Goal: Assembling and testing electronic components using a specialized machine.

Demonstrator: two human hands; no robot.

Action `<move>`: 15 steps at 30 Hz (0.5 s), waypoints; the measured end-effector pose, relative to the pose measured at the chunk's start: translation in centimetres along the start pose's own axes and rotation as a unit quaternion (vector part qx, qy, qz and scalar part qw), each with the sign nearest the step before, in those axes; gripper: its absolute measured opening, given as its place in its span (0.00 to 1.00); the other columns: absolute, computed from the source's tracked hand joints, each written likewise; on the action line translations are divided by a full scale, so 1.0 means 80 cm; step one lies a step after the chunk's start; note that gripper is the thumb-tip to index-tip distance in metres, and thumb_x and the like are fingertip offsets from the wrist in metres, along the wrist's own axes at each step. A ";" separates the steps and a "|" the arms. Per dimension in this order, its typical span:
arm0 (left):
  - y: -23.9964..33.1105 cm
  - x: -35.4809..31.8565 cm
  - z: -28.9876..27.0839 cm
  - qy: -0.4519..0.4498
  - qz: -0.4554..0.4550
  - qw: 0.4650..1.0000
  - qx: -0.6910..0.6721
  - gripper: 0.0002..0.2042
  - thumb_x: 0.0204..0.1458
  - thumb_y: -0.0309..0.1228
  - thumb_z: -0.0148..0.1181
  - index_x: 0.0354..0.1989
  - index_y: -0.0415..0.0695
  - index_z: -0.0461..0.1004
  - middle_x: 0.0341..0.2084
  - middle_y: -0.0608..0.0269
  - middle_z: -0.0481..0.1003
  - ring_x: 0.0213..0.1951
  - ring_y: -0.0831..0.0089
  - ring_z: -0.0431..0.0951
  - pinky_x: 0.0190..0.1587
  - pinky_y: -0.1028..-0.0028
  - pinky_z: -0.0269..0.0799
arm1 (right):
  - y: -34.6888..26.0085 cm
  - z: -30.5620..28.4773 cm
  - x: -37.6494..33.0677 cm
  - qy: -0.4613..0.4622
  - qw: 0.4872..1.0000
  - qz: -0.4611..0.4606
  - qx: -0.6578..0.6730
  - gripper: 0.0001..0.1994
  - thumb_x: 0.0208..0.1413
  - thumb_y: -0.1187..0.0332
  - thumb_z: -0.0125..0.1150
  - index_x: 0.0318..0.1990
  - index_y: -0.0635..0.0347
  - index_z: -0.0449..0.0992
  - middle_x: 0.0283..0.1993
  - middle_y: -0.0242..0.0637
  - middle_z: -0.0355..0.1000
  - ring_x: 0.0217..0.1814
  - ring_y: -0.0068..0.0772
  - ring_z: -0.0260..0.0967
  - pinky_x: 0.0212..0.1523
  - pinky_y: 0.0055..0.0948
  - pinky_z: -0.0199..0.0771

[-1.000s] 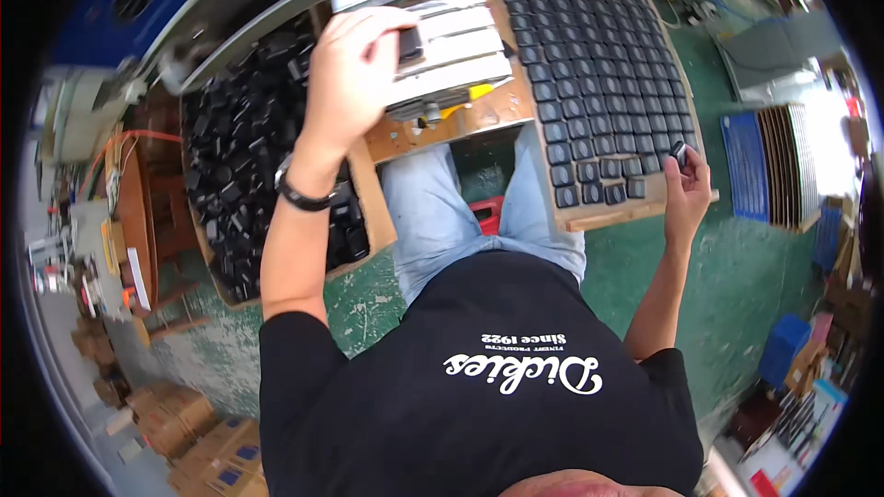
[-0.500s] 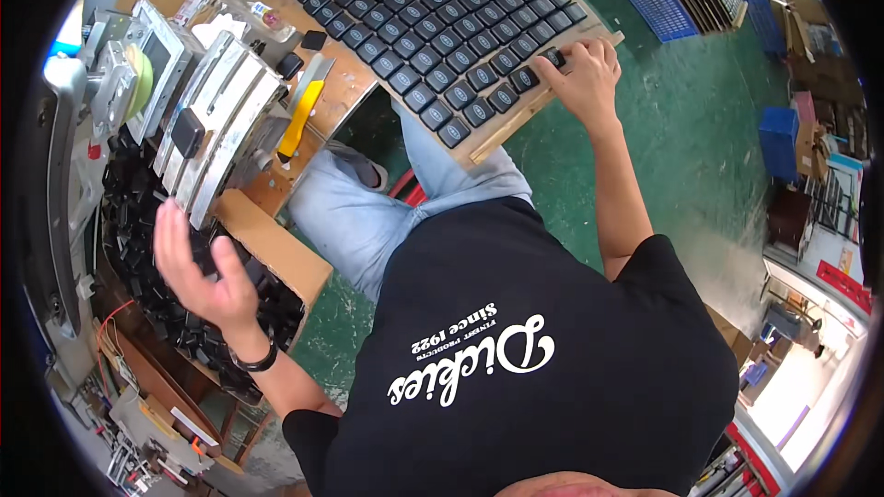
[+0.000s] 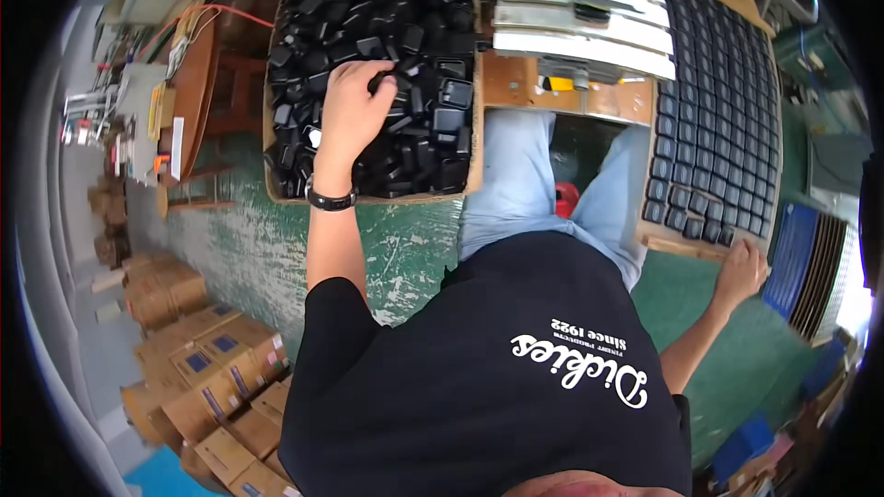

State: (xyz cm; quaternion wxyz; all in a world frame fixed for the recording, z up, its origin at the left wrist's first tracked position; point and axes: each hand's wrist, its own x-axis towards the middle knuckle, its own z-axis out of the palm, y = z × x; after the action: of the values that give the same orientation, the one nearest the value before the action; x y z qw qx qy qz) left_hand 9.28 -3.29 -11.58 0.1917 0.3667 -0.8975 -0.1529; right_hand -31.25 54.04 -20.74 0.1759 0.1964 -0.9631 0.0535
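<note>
My left hand (image 3: 354, 109) reaches into a cardboard box (image 3: 475, 120) heaped with loose black plastic cases (image 3: 419, 129). Its thumb and fingers curl toward each other over the pile; what lies between them blends into the black cases. At the near right corner of a wooden board (image 3: 686, 247), my right hand (image 3: 742, 271) is closed, fingertips at the board's edge. Anything inside it is hidden. Rows of black cases with pale oval marks (image 3: 714, 110) cover the board; the nearest rows are slightly uneven.
A metal slotted machine bed (image 3: 580, 41) stands on a wooden bench between box and board, with a yellow-handled cutter (image 3: 557, 84) by it. Blue crates (image 3: 794, 253) stand beyond the board's right. Stacked cartons (image 3: 216, 364) sit on the floor behind at left.
The view has swung left. My left hand has gone from raised and spread beside the machine to curled over the box's pile. My right hand, earlier at a case on the board, is now at its corner.
</note>
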 end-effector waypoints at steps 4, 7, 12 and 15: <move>0.018 0.012 -0.018 -0.018 -0.022 0.999 -0.016 0.13 0.56 0.31 0.70 0.47 0.38 0.86 0.46 0.53 0.85 0.47 0.56 0.82 0.54 0.65 0.77 | -0.015 -0.008 0.029 0.016 0.998 -0.002 0.065 0.10 0.67 0.62 0.65 0.48 0.54 0.87 0.52 0.34 0.83 0.56 0.41 0.76 0.62 0.40 0.74; 0.023 0.026 -0.017 -0.031 -0.013 0.999 -0.012 0.14 0.54 0.31 0.72 0.46 0.38 0.86 0.44 0.55 0.85 0.46 0.58 0.81 0.52 0.66 0.76 | -0.053 -0.024 0.056 0.008 0.991 -0.030 0.126 0.09 0.66 0.65 0.67 0.49 0.56 0.86 0.52 0.34 0.83 0.56 0.41 0.75 0.64 0.39 0.71; 0.019 0.043 -0.003 -0.068 -0.081 0.994 -0.014 0.08 0.54 0.31 0.70 0.39 0.42 0.85 0.42 0.56 0.83 0.45 0.56 0.78 0.55 0.65 0.76 | -0.169 -0.059 0.112 0.023 0.952 -0.128 0.278 0.08 0.66 0.69 0.68 0.49 0.58 0.85 0.54 0.35 0.82 0.63 0.42 0.75 0.70 0.40 0.69; 0.019 0.043 0.001 0.030 -0.031 0.999 -0.007 0.07 0.52 0.29 0.71 0.37 0.42 0.82 0.43 0.56 0.82 0.44 0.57 0.79 0.54 0.65 0.75 | -0.247 -0.086 0.133 0.036 0.910 -0.201 0.360 0.09 0.65 0.72 0.68 0.50 0.59 0.85 0.56 0.37 0.82 0.67 0.43 0.75 0.72 0.41 0.69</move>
State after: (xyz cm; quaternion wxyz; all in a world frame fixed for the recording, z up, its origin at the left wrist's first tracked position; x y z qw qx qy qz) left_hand 6.09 -4.69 -10.23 0.2158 0.3974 -0.8785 -0.1540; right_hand -30.39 33.30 -9.78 0.1344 0.4335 -0.8120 0.3671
